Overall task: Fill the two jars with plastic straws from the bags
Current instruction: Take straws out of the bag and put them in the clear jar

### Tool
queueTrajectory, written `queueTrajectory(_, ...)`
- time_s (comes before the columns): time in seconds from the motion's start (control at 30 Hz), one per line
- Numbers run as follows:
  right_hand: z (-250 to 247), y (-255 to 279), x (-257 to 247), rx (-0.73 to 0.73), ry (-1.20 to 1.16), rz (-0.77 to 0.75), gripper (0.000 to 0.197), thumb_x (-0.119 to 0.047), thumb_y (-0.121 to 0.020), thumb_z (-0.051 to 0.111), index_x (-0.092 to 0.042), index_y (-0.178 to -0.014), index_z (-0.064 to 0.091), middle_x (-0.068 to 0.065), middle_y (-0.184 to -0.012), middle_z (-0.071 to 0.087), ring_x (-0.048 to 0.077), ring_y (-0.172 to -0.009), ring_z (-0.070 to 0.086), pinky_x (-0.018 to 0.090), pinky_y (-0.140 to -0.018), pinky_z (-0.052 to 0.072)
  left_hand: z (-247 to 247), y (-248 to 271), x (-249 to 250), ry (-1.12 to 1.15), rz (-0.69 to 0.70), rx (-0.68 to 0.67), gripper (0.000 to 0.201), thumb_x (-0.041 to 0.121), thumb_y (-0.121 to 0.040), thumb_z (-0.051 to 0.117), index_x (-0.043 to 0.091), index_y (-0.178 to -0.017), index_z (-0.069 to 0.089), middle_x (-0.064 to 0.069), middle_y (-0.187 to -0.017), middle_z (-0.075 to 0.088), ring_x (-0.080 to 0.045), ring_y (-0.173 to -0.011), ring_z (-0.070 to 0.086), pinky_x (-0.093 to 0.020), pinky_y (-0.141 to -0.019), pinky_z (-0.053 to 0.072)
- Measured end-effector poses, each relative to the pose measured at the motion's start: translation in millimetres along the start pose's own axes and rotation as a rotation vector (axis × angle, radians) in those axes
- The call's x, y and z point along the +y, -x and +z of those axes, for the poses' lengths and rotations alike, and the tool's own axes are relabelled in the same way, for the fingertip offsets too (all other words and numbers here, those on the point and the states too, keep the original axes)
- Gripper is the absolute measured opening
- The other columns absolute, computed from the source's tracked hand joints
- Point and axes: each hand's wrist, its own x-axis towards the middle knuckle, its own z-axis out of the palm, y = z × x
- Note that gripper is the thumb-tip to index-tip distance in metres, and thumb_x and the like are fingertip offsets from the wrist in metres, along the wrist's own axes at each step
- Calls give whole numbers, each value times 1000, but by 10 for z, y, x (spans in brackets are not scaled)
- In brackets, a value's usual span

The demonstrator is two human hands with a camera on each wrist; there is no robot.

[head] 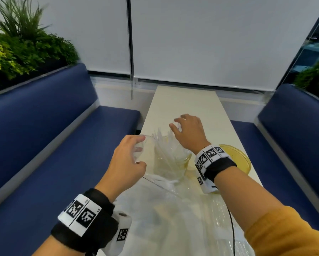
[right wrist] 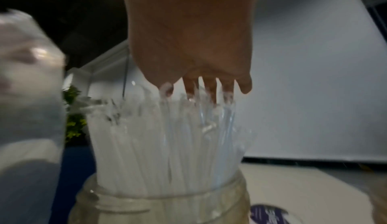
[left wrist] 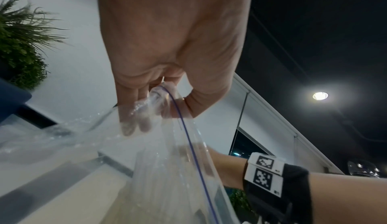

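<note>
A clear glass jar [head: 175, 167] [right wrist: 159, 209] stands mid-table, packed with upright clear plastic straws [head: 164, 145] [right wrist: 163, 144]. My right hand [head: 181, 126] [right wrist: 201, 91] hovers over them, spread fingertips touching the straw tops. My left hand [head: 137, 154] [left wrist: 165, 105] pinches the top edge of a clear zip bag [head: 155, 182] [left wrist: 178, 169] with a blue seal line, held up just left of the jar. A second, yellowish jar [head: 238, 159] stands to the right, partly hidden behind my right wrist.
More clear plastic bags with straws [head: 182, 224] lie on the near end of the cream table [head: 188, 104]. A black cable [head: 232, 228] runs over them. Blue benches [head: 53, 154] flank both sides, with plants [head: 16, 48] behind the left one.
</note>
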Motion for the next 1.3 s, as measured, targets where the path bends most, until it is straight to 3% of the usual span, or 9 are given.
queueTrajectory(0.1, -309, 270, -314, 269, -43, -102, 29, -38, -98, 51, -20, -88, 70, 0, -96, 65, 20, -89, 58, 34, -77, 48, 103, -2, 9, 12, -11, -40, 71, -5, -81, 66, 25, -143, 47, 13, -142, 46, -4, -118, 56, -14, -87, 47)
queueTrajectory(0.2, -569, 582, -553, -6, -217, -119, 39, -31, -89, 55, -13, -55, 57, 4, -56, 60, 24, -52, 55, 29, -52, 46, 195, 19, 29, 48, -5, -70, 76, -10, -79, 62, 20, -146, 44, 10, -145, 43, -8, -123, 54, -10, -87, 44)
queueTrajectory(0.3, -463, 821, -649, -599, -259, -143, 30, -25, -94, 55, -9, -74, 70, 9, -75, 71, 31, -77, 69, 32, -70, 54, 277, 54, 60, 51, 19, -85, 79, -13, -78, 60, 17, -148, 42, 8, -149, 40, -11, -127, 52, -18, -94, 46)
queueTrajectory(0.37, -218, 955, -671, -734, -29, -176, 29, -32, -100, 53, -10, -108, 70, 9, -107, 69, 32, -102, 64, 34, -81, 50, 337, 86, 70, 49, 22, -95, 82, -17, -76, 58, 16, -149, 41, 7, -150, 38, -12, -129, 50, -11, -90, 44)
queueTrajectory(0.57, 287, 1189, -592, -803, 232, -112, 56, -49, -89, 70, -6, -124, 60, 12, -117, 67, 33, -104, 66, 34, -74, 47, 497, 244, -1, 77, 9, -116, 89, -23, -73, 49, 18, -151, 37, 9, -153, 33, -15, -136, 46, 4, -84, 38)
queueTrajectory(0.9, 182, 1314, -517, -733, 204, -111, 33, -19, -102, 53, -9, -133, 54, 12, -129, 56, 32, -113, 61, 34, -77, 43, 552, 469, -36, -29, 83, -158, 84, -14, -73, 53, 22, -148, 42, 15, -148, 39, -7, -133, 46, -24, -106, 46)
queueTrajectory(1.03, -335, 1279, -696, -731, 319, -204, 30, -19, -102, 53, -9, -130, 56, 7, -125, 60, 28, -111, 62, 34, -79, 44, 613, 452, -51, -171, 71, -175, 80, 16, -76, 78, 26, -146, 42, 14, -147, 41, -7, -134, 42, -27, -112, 39)
queueTrajectory(1.17, -934, 1228, -849, -696, 259, -257, 30, -17, -97, 61, -13, -127, 59, 5, -110, 63, 26, -96, 64, 32, -75, 46, 715, 417, -68, -225, 96, -51, 70, 49, -70, 85, 32, -129, 52, 18, -125, 54, -5, -108, 53, -24, -92, 46)
queueTrajectory(1.3, -1203, 1134, -836, -495, -40, -221, 40, -26, -80, 81, -24, -119, 70, -4, -106, 63, 17, -96, 61, 26, -75, 46, 737, 359, -45, -78, 47, 178, 15, 30, -89, 72, 21, -92, 60, 10, -83, 59, -12, -69, 57, -17, -56, 36)
